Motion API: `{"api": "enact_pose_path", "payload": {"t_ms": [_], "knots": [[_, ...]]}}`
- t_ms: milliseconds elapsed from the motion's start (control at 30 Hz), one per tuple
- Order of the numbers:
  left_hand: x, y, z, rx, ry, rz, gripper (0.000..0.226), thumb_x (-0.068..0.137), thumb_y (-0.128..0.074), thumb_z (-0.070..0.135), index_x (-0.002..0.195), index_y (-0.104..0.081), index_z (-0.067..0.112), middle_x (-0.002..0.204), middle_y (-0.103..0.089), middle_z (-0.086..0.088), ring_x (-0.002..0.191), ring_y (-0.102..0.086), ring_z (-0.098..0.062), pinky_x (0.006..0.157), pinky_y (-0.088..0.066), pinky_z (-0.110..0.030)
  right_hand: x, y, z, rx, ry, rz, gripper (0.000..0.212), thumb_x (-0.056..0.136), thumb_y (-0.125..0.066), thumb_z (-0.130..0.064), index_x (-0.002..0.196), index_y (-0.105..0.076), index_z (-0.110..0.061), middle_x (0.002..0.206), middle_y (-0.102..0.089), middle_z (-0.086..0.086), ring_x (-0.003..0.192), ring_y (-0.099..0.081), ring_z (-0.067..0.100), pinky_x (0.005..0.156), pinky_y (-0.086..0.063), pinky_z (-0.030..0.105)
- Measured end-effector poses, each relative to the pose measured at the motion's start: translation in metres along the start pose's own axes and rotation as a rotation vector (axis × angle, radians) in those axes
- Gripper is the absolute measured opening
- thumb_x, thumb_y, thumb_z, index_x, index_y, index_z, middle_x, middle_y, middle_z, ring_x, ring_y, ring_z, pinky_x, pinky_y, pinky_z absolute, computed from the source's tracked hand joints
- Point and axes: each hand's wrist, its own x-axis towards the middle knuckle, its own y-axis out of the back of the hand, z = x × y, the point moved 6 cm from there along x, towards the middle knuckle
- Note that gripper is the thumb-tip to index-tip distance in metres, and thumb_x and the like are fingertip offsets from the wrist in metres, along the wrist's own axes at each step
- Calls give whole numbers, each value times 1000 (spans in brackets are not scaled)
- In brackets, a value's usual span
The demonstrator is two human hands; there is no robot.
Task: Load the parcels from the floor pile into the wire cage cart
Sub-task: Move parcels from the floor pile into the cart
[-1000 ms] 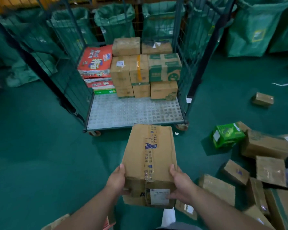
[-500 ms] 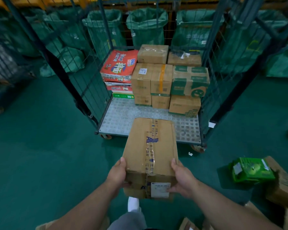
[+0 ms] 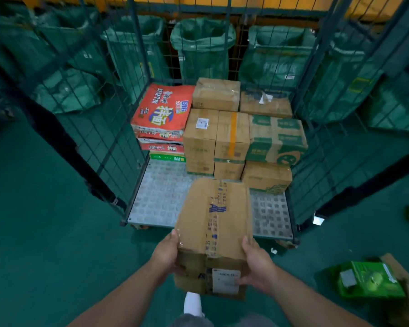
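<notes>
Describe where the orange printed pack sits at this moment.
In the head view, the orange printed pack tops the left-hand stack inside the wire cage cart, beside a white-labelled brown box.

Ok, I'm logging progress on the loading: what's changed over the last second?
The person has carried the box closer to the cart, whose deck now lies just beyond it. The floor pile has mostly slid out of frame, right. The left hand and right hand still grip the box's sides; the cart's stack is unchanged.

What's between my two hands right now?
The taped box, seen in the head view. The left hand and right hand grip its opposite sides.
</notes>
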Motion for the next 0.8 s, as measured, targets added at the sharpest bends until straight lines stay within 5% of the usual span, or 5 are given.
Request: {"api": "enact_pose_path", "payload": {"t_ms": [267,467,567,667,800], "knots": [[77,-18,96,-14,14,-15,50,107,-33,54,143,-51,23,123,-53,-6,92,-58,-27,71,-63,-47,60,-21,-99,57,60,36,34,105,-39,-49,134,-46,-33,118,-68,8,110,-64,36,98,-45,74],[132,-38,199,-66,-65,42,39,105,-47,48,132,-54,20,126,-54,-7,103,-56,-25,93,-57,-57,123,-39,-190,82,133,43,45,104,-37,-55,148,-33,-51,147,-53,1,131,-54,35,98,-45,74],[152,-47,253,-159,-119,129,58,98,-64,42,146,-44,16,141,-53,-12,108,-58,-24,94,-56,-52,151,-53,-242,118,179,23,47,102,-37,-59,149,-29,-58,152,-48,-2,137,-48,36,100,-39,79],[162,-60,283,-274,-4,187,96,83,-76,57,157,-29,19,149,-46,-12,122,-52,-36,98,-51,-56,172,-77,-290,147,219,2,50,104,-38,-56,152,-28,-49,146,-50,-4,133,-49,32,104,-40,74],[164,-103,303,-284,183,-68,93,80,-53,83,148,-44,20,146,-50,-16,120,-54,-38,106,-44,-55,192,-122,-332,209,227,-32,40,108,-36,-49,147,-37,-40,135,-57,-6,127,-55,30,99,-49,66]]}}
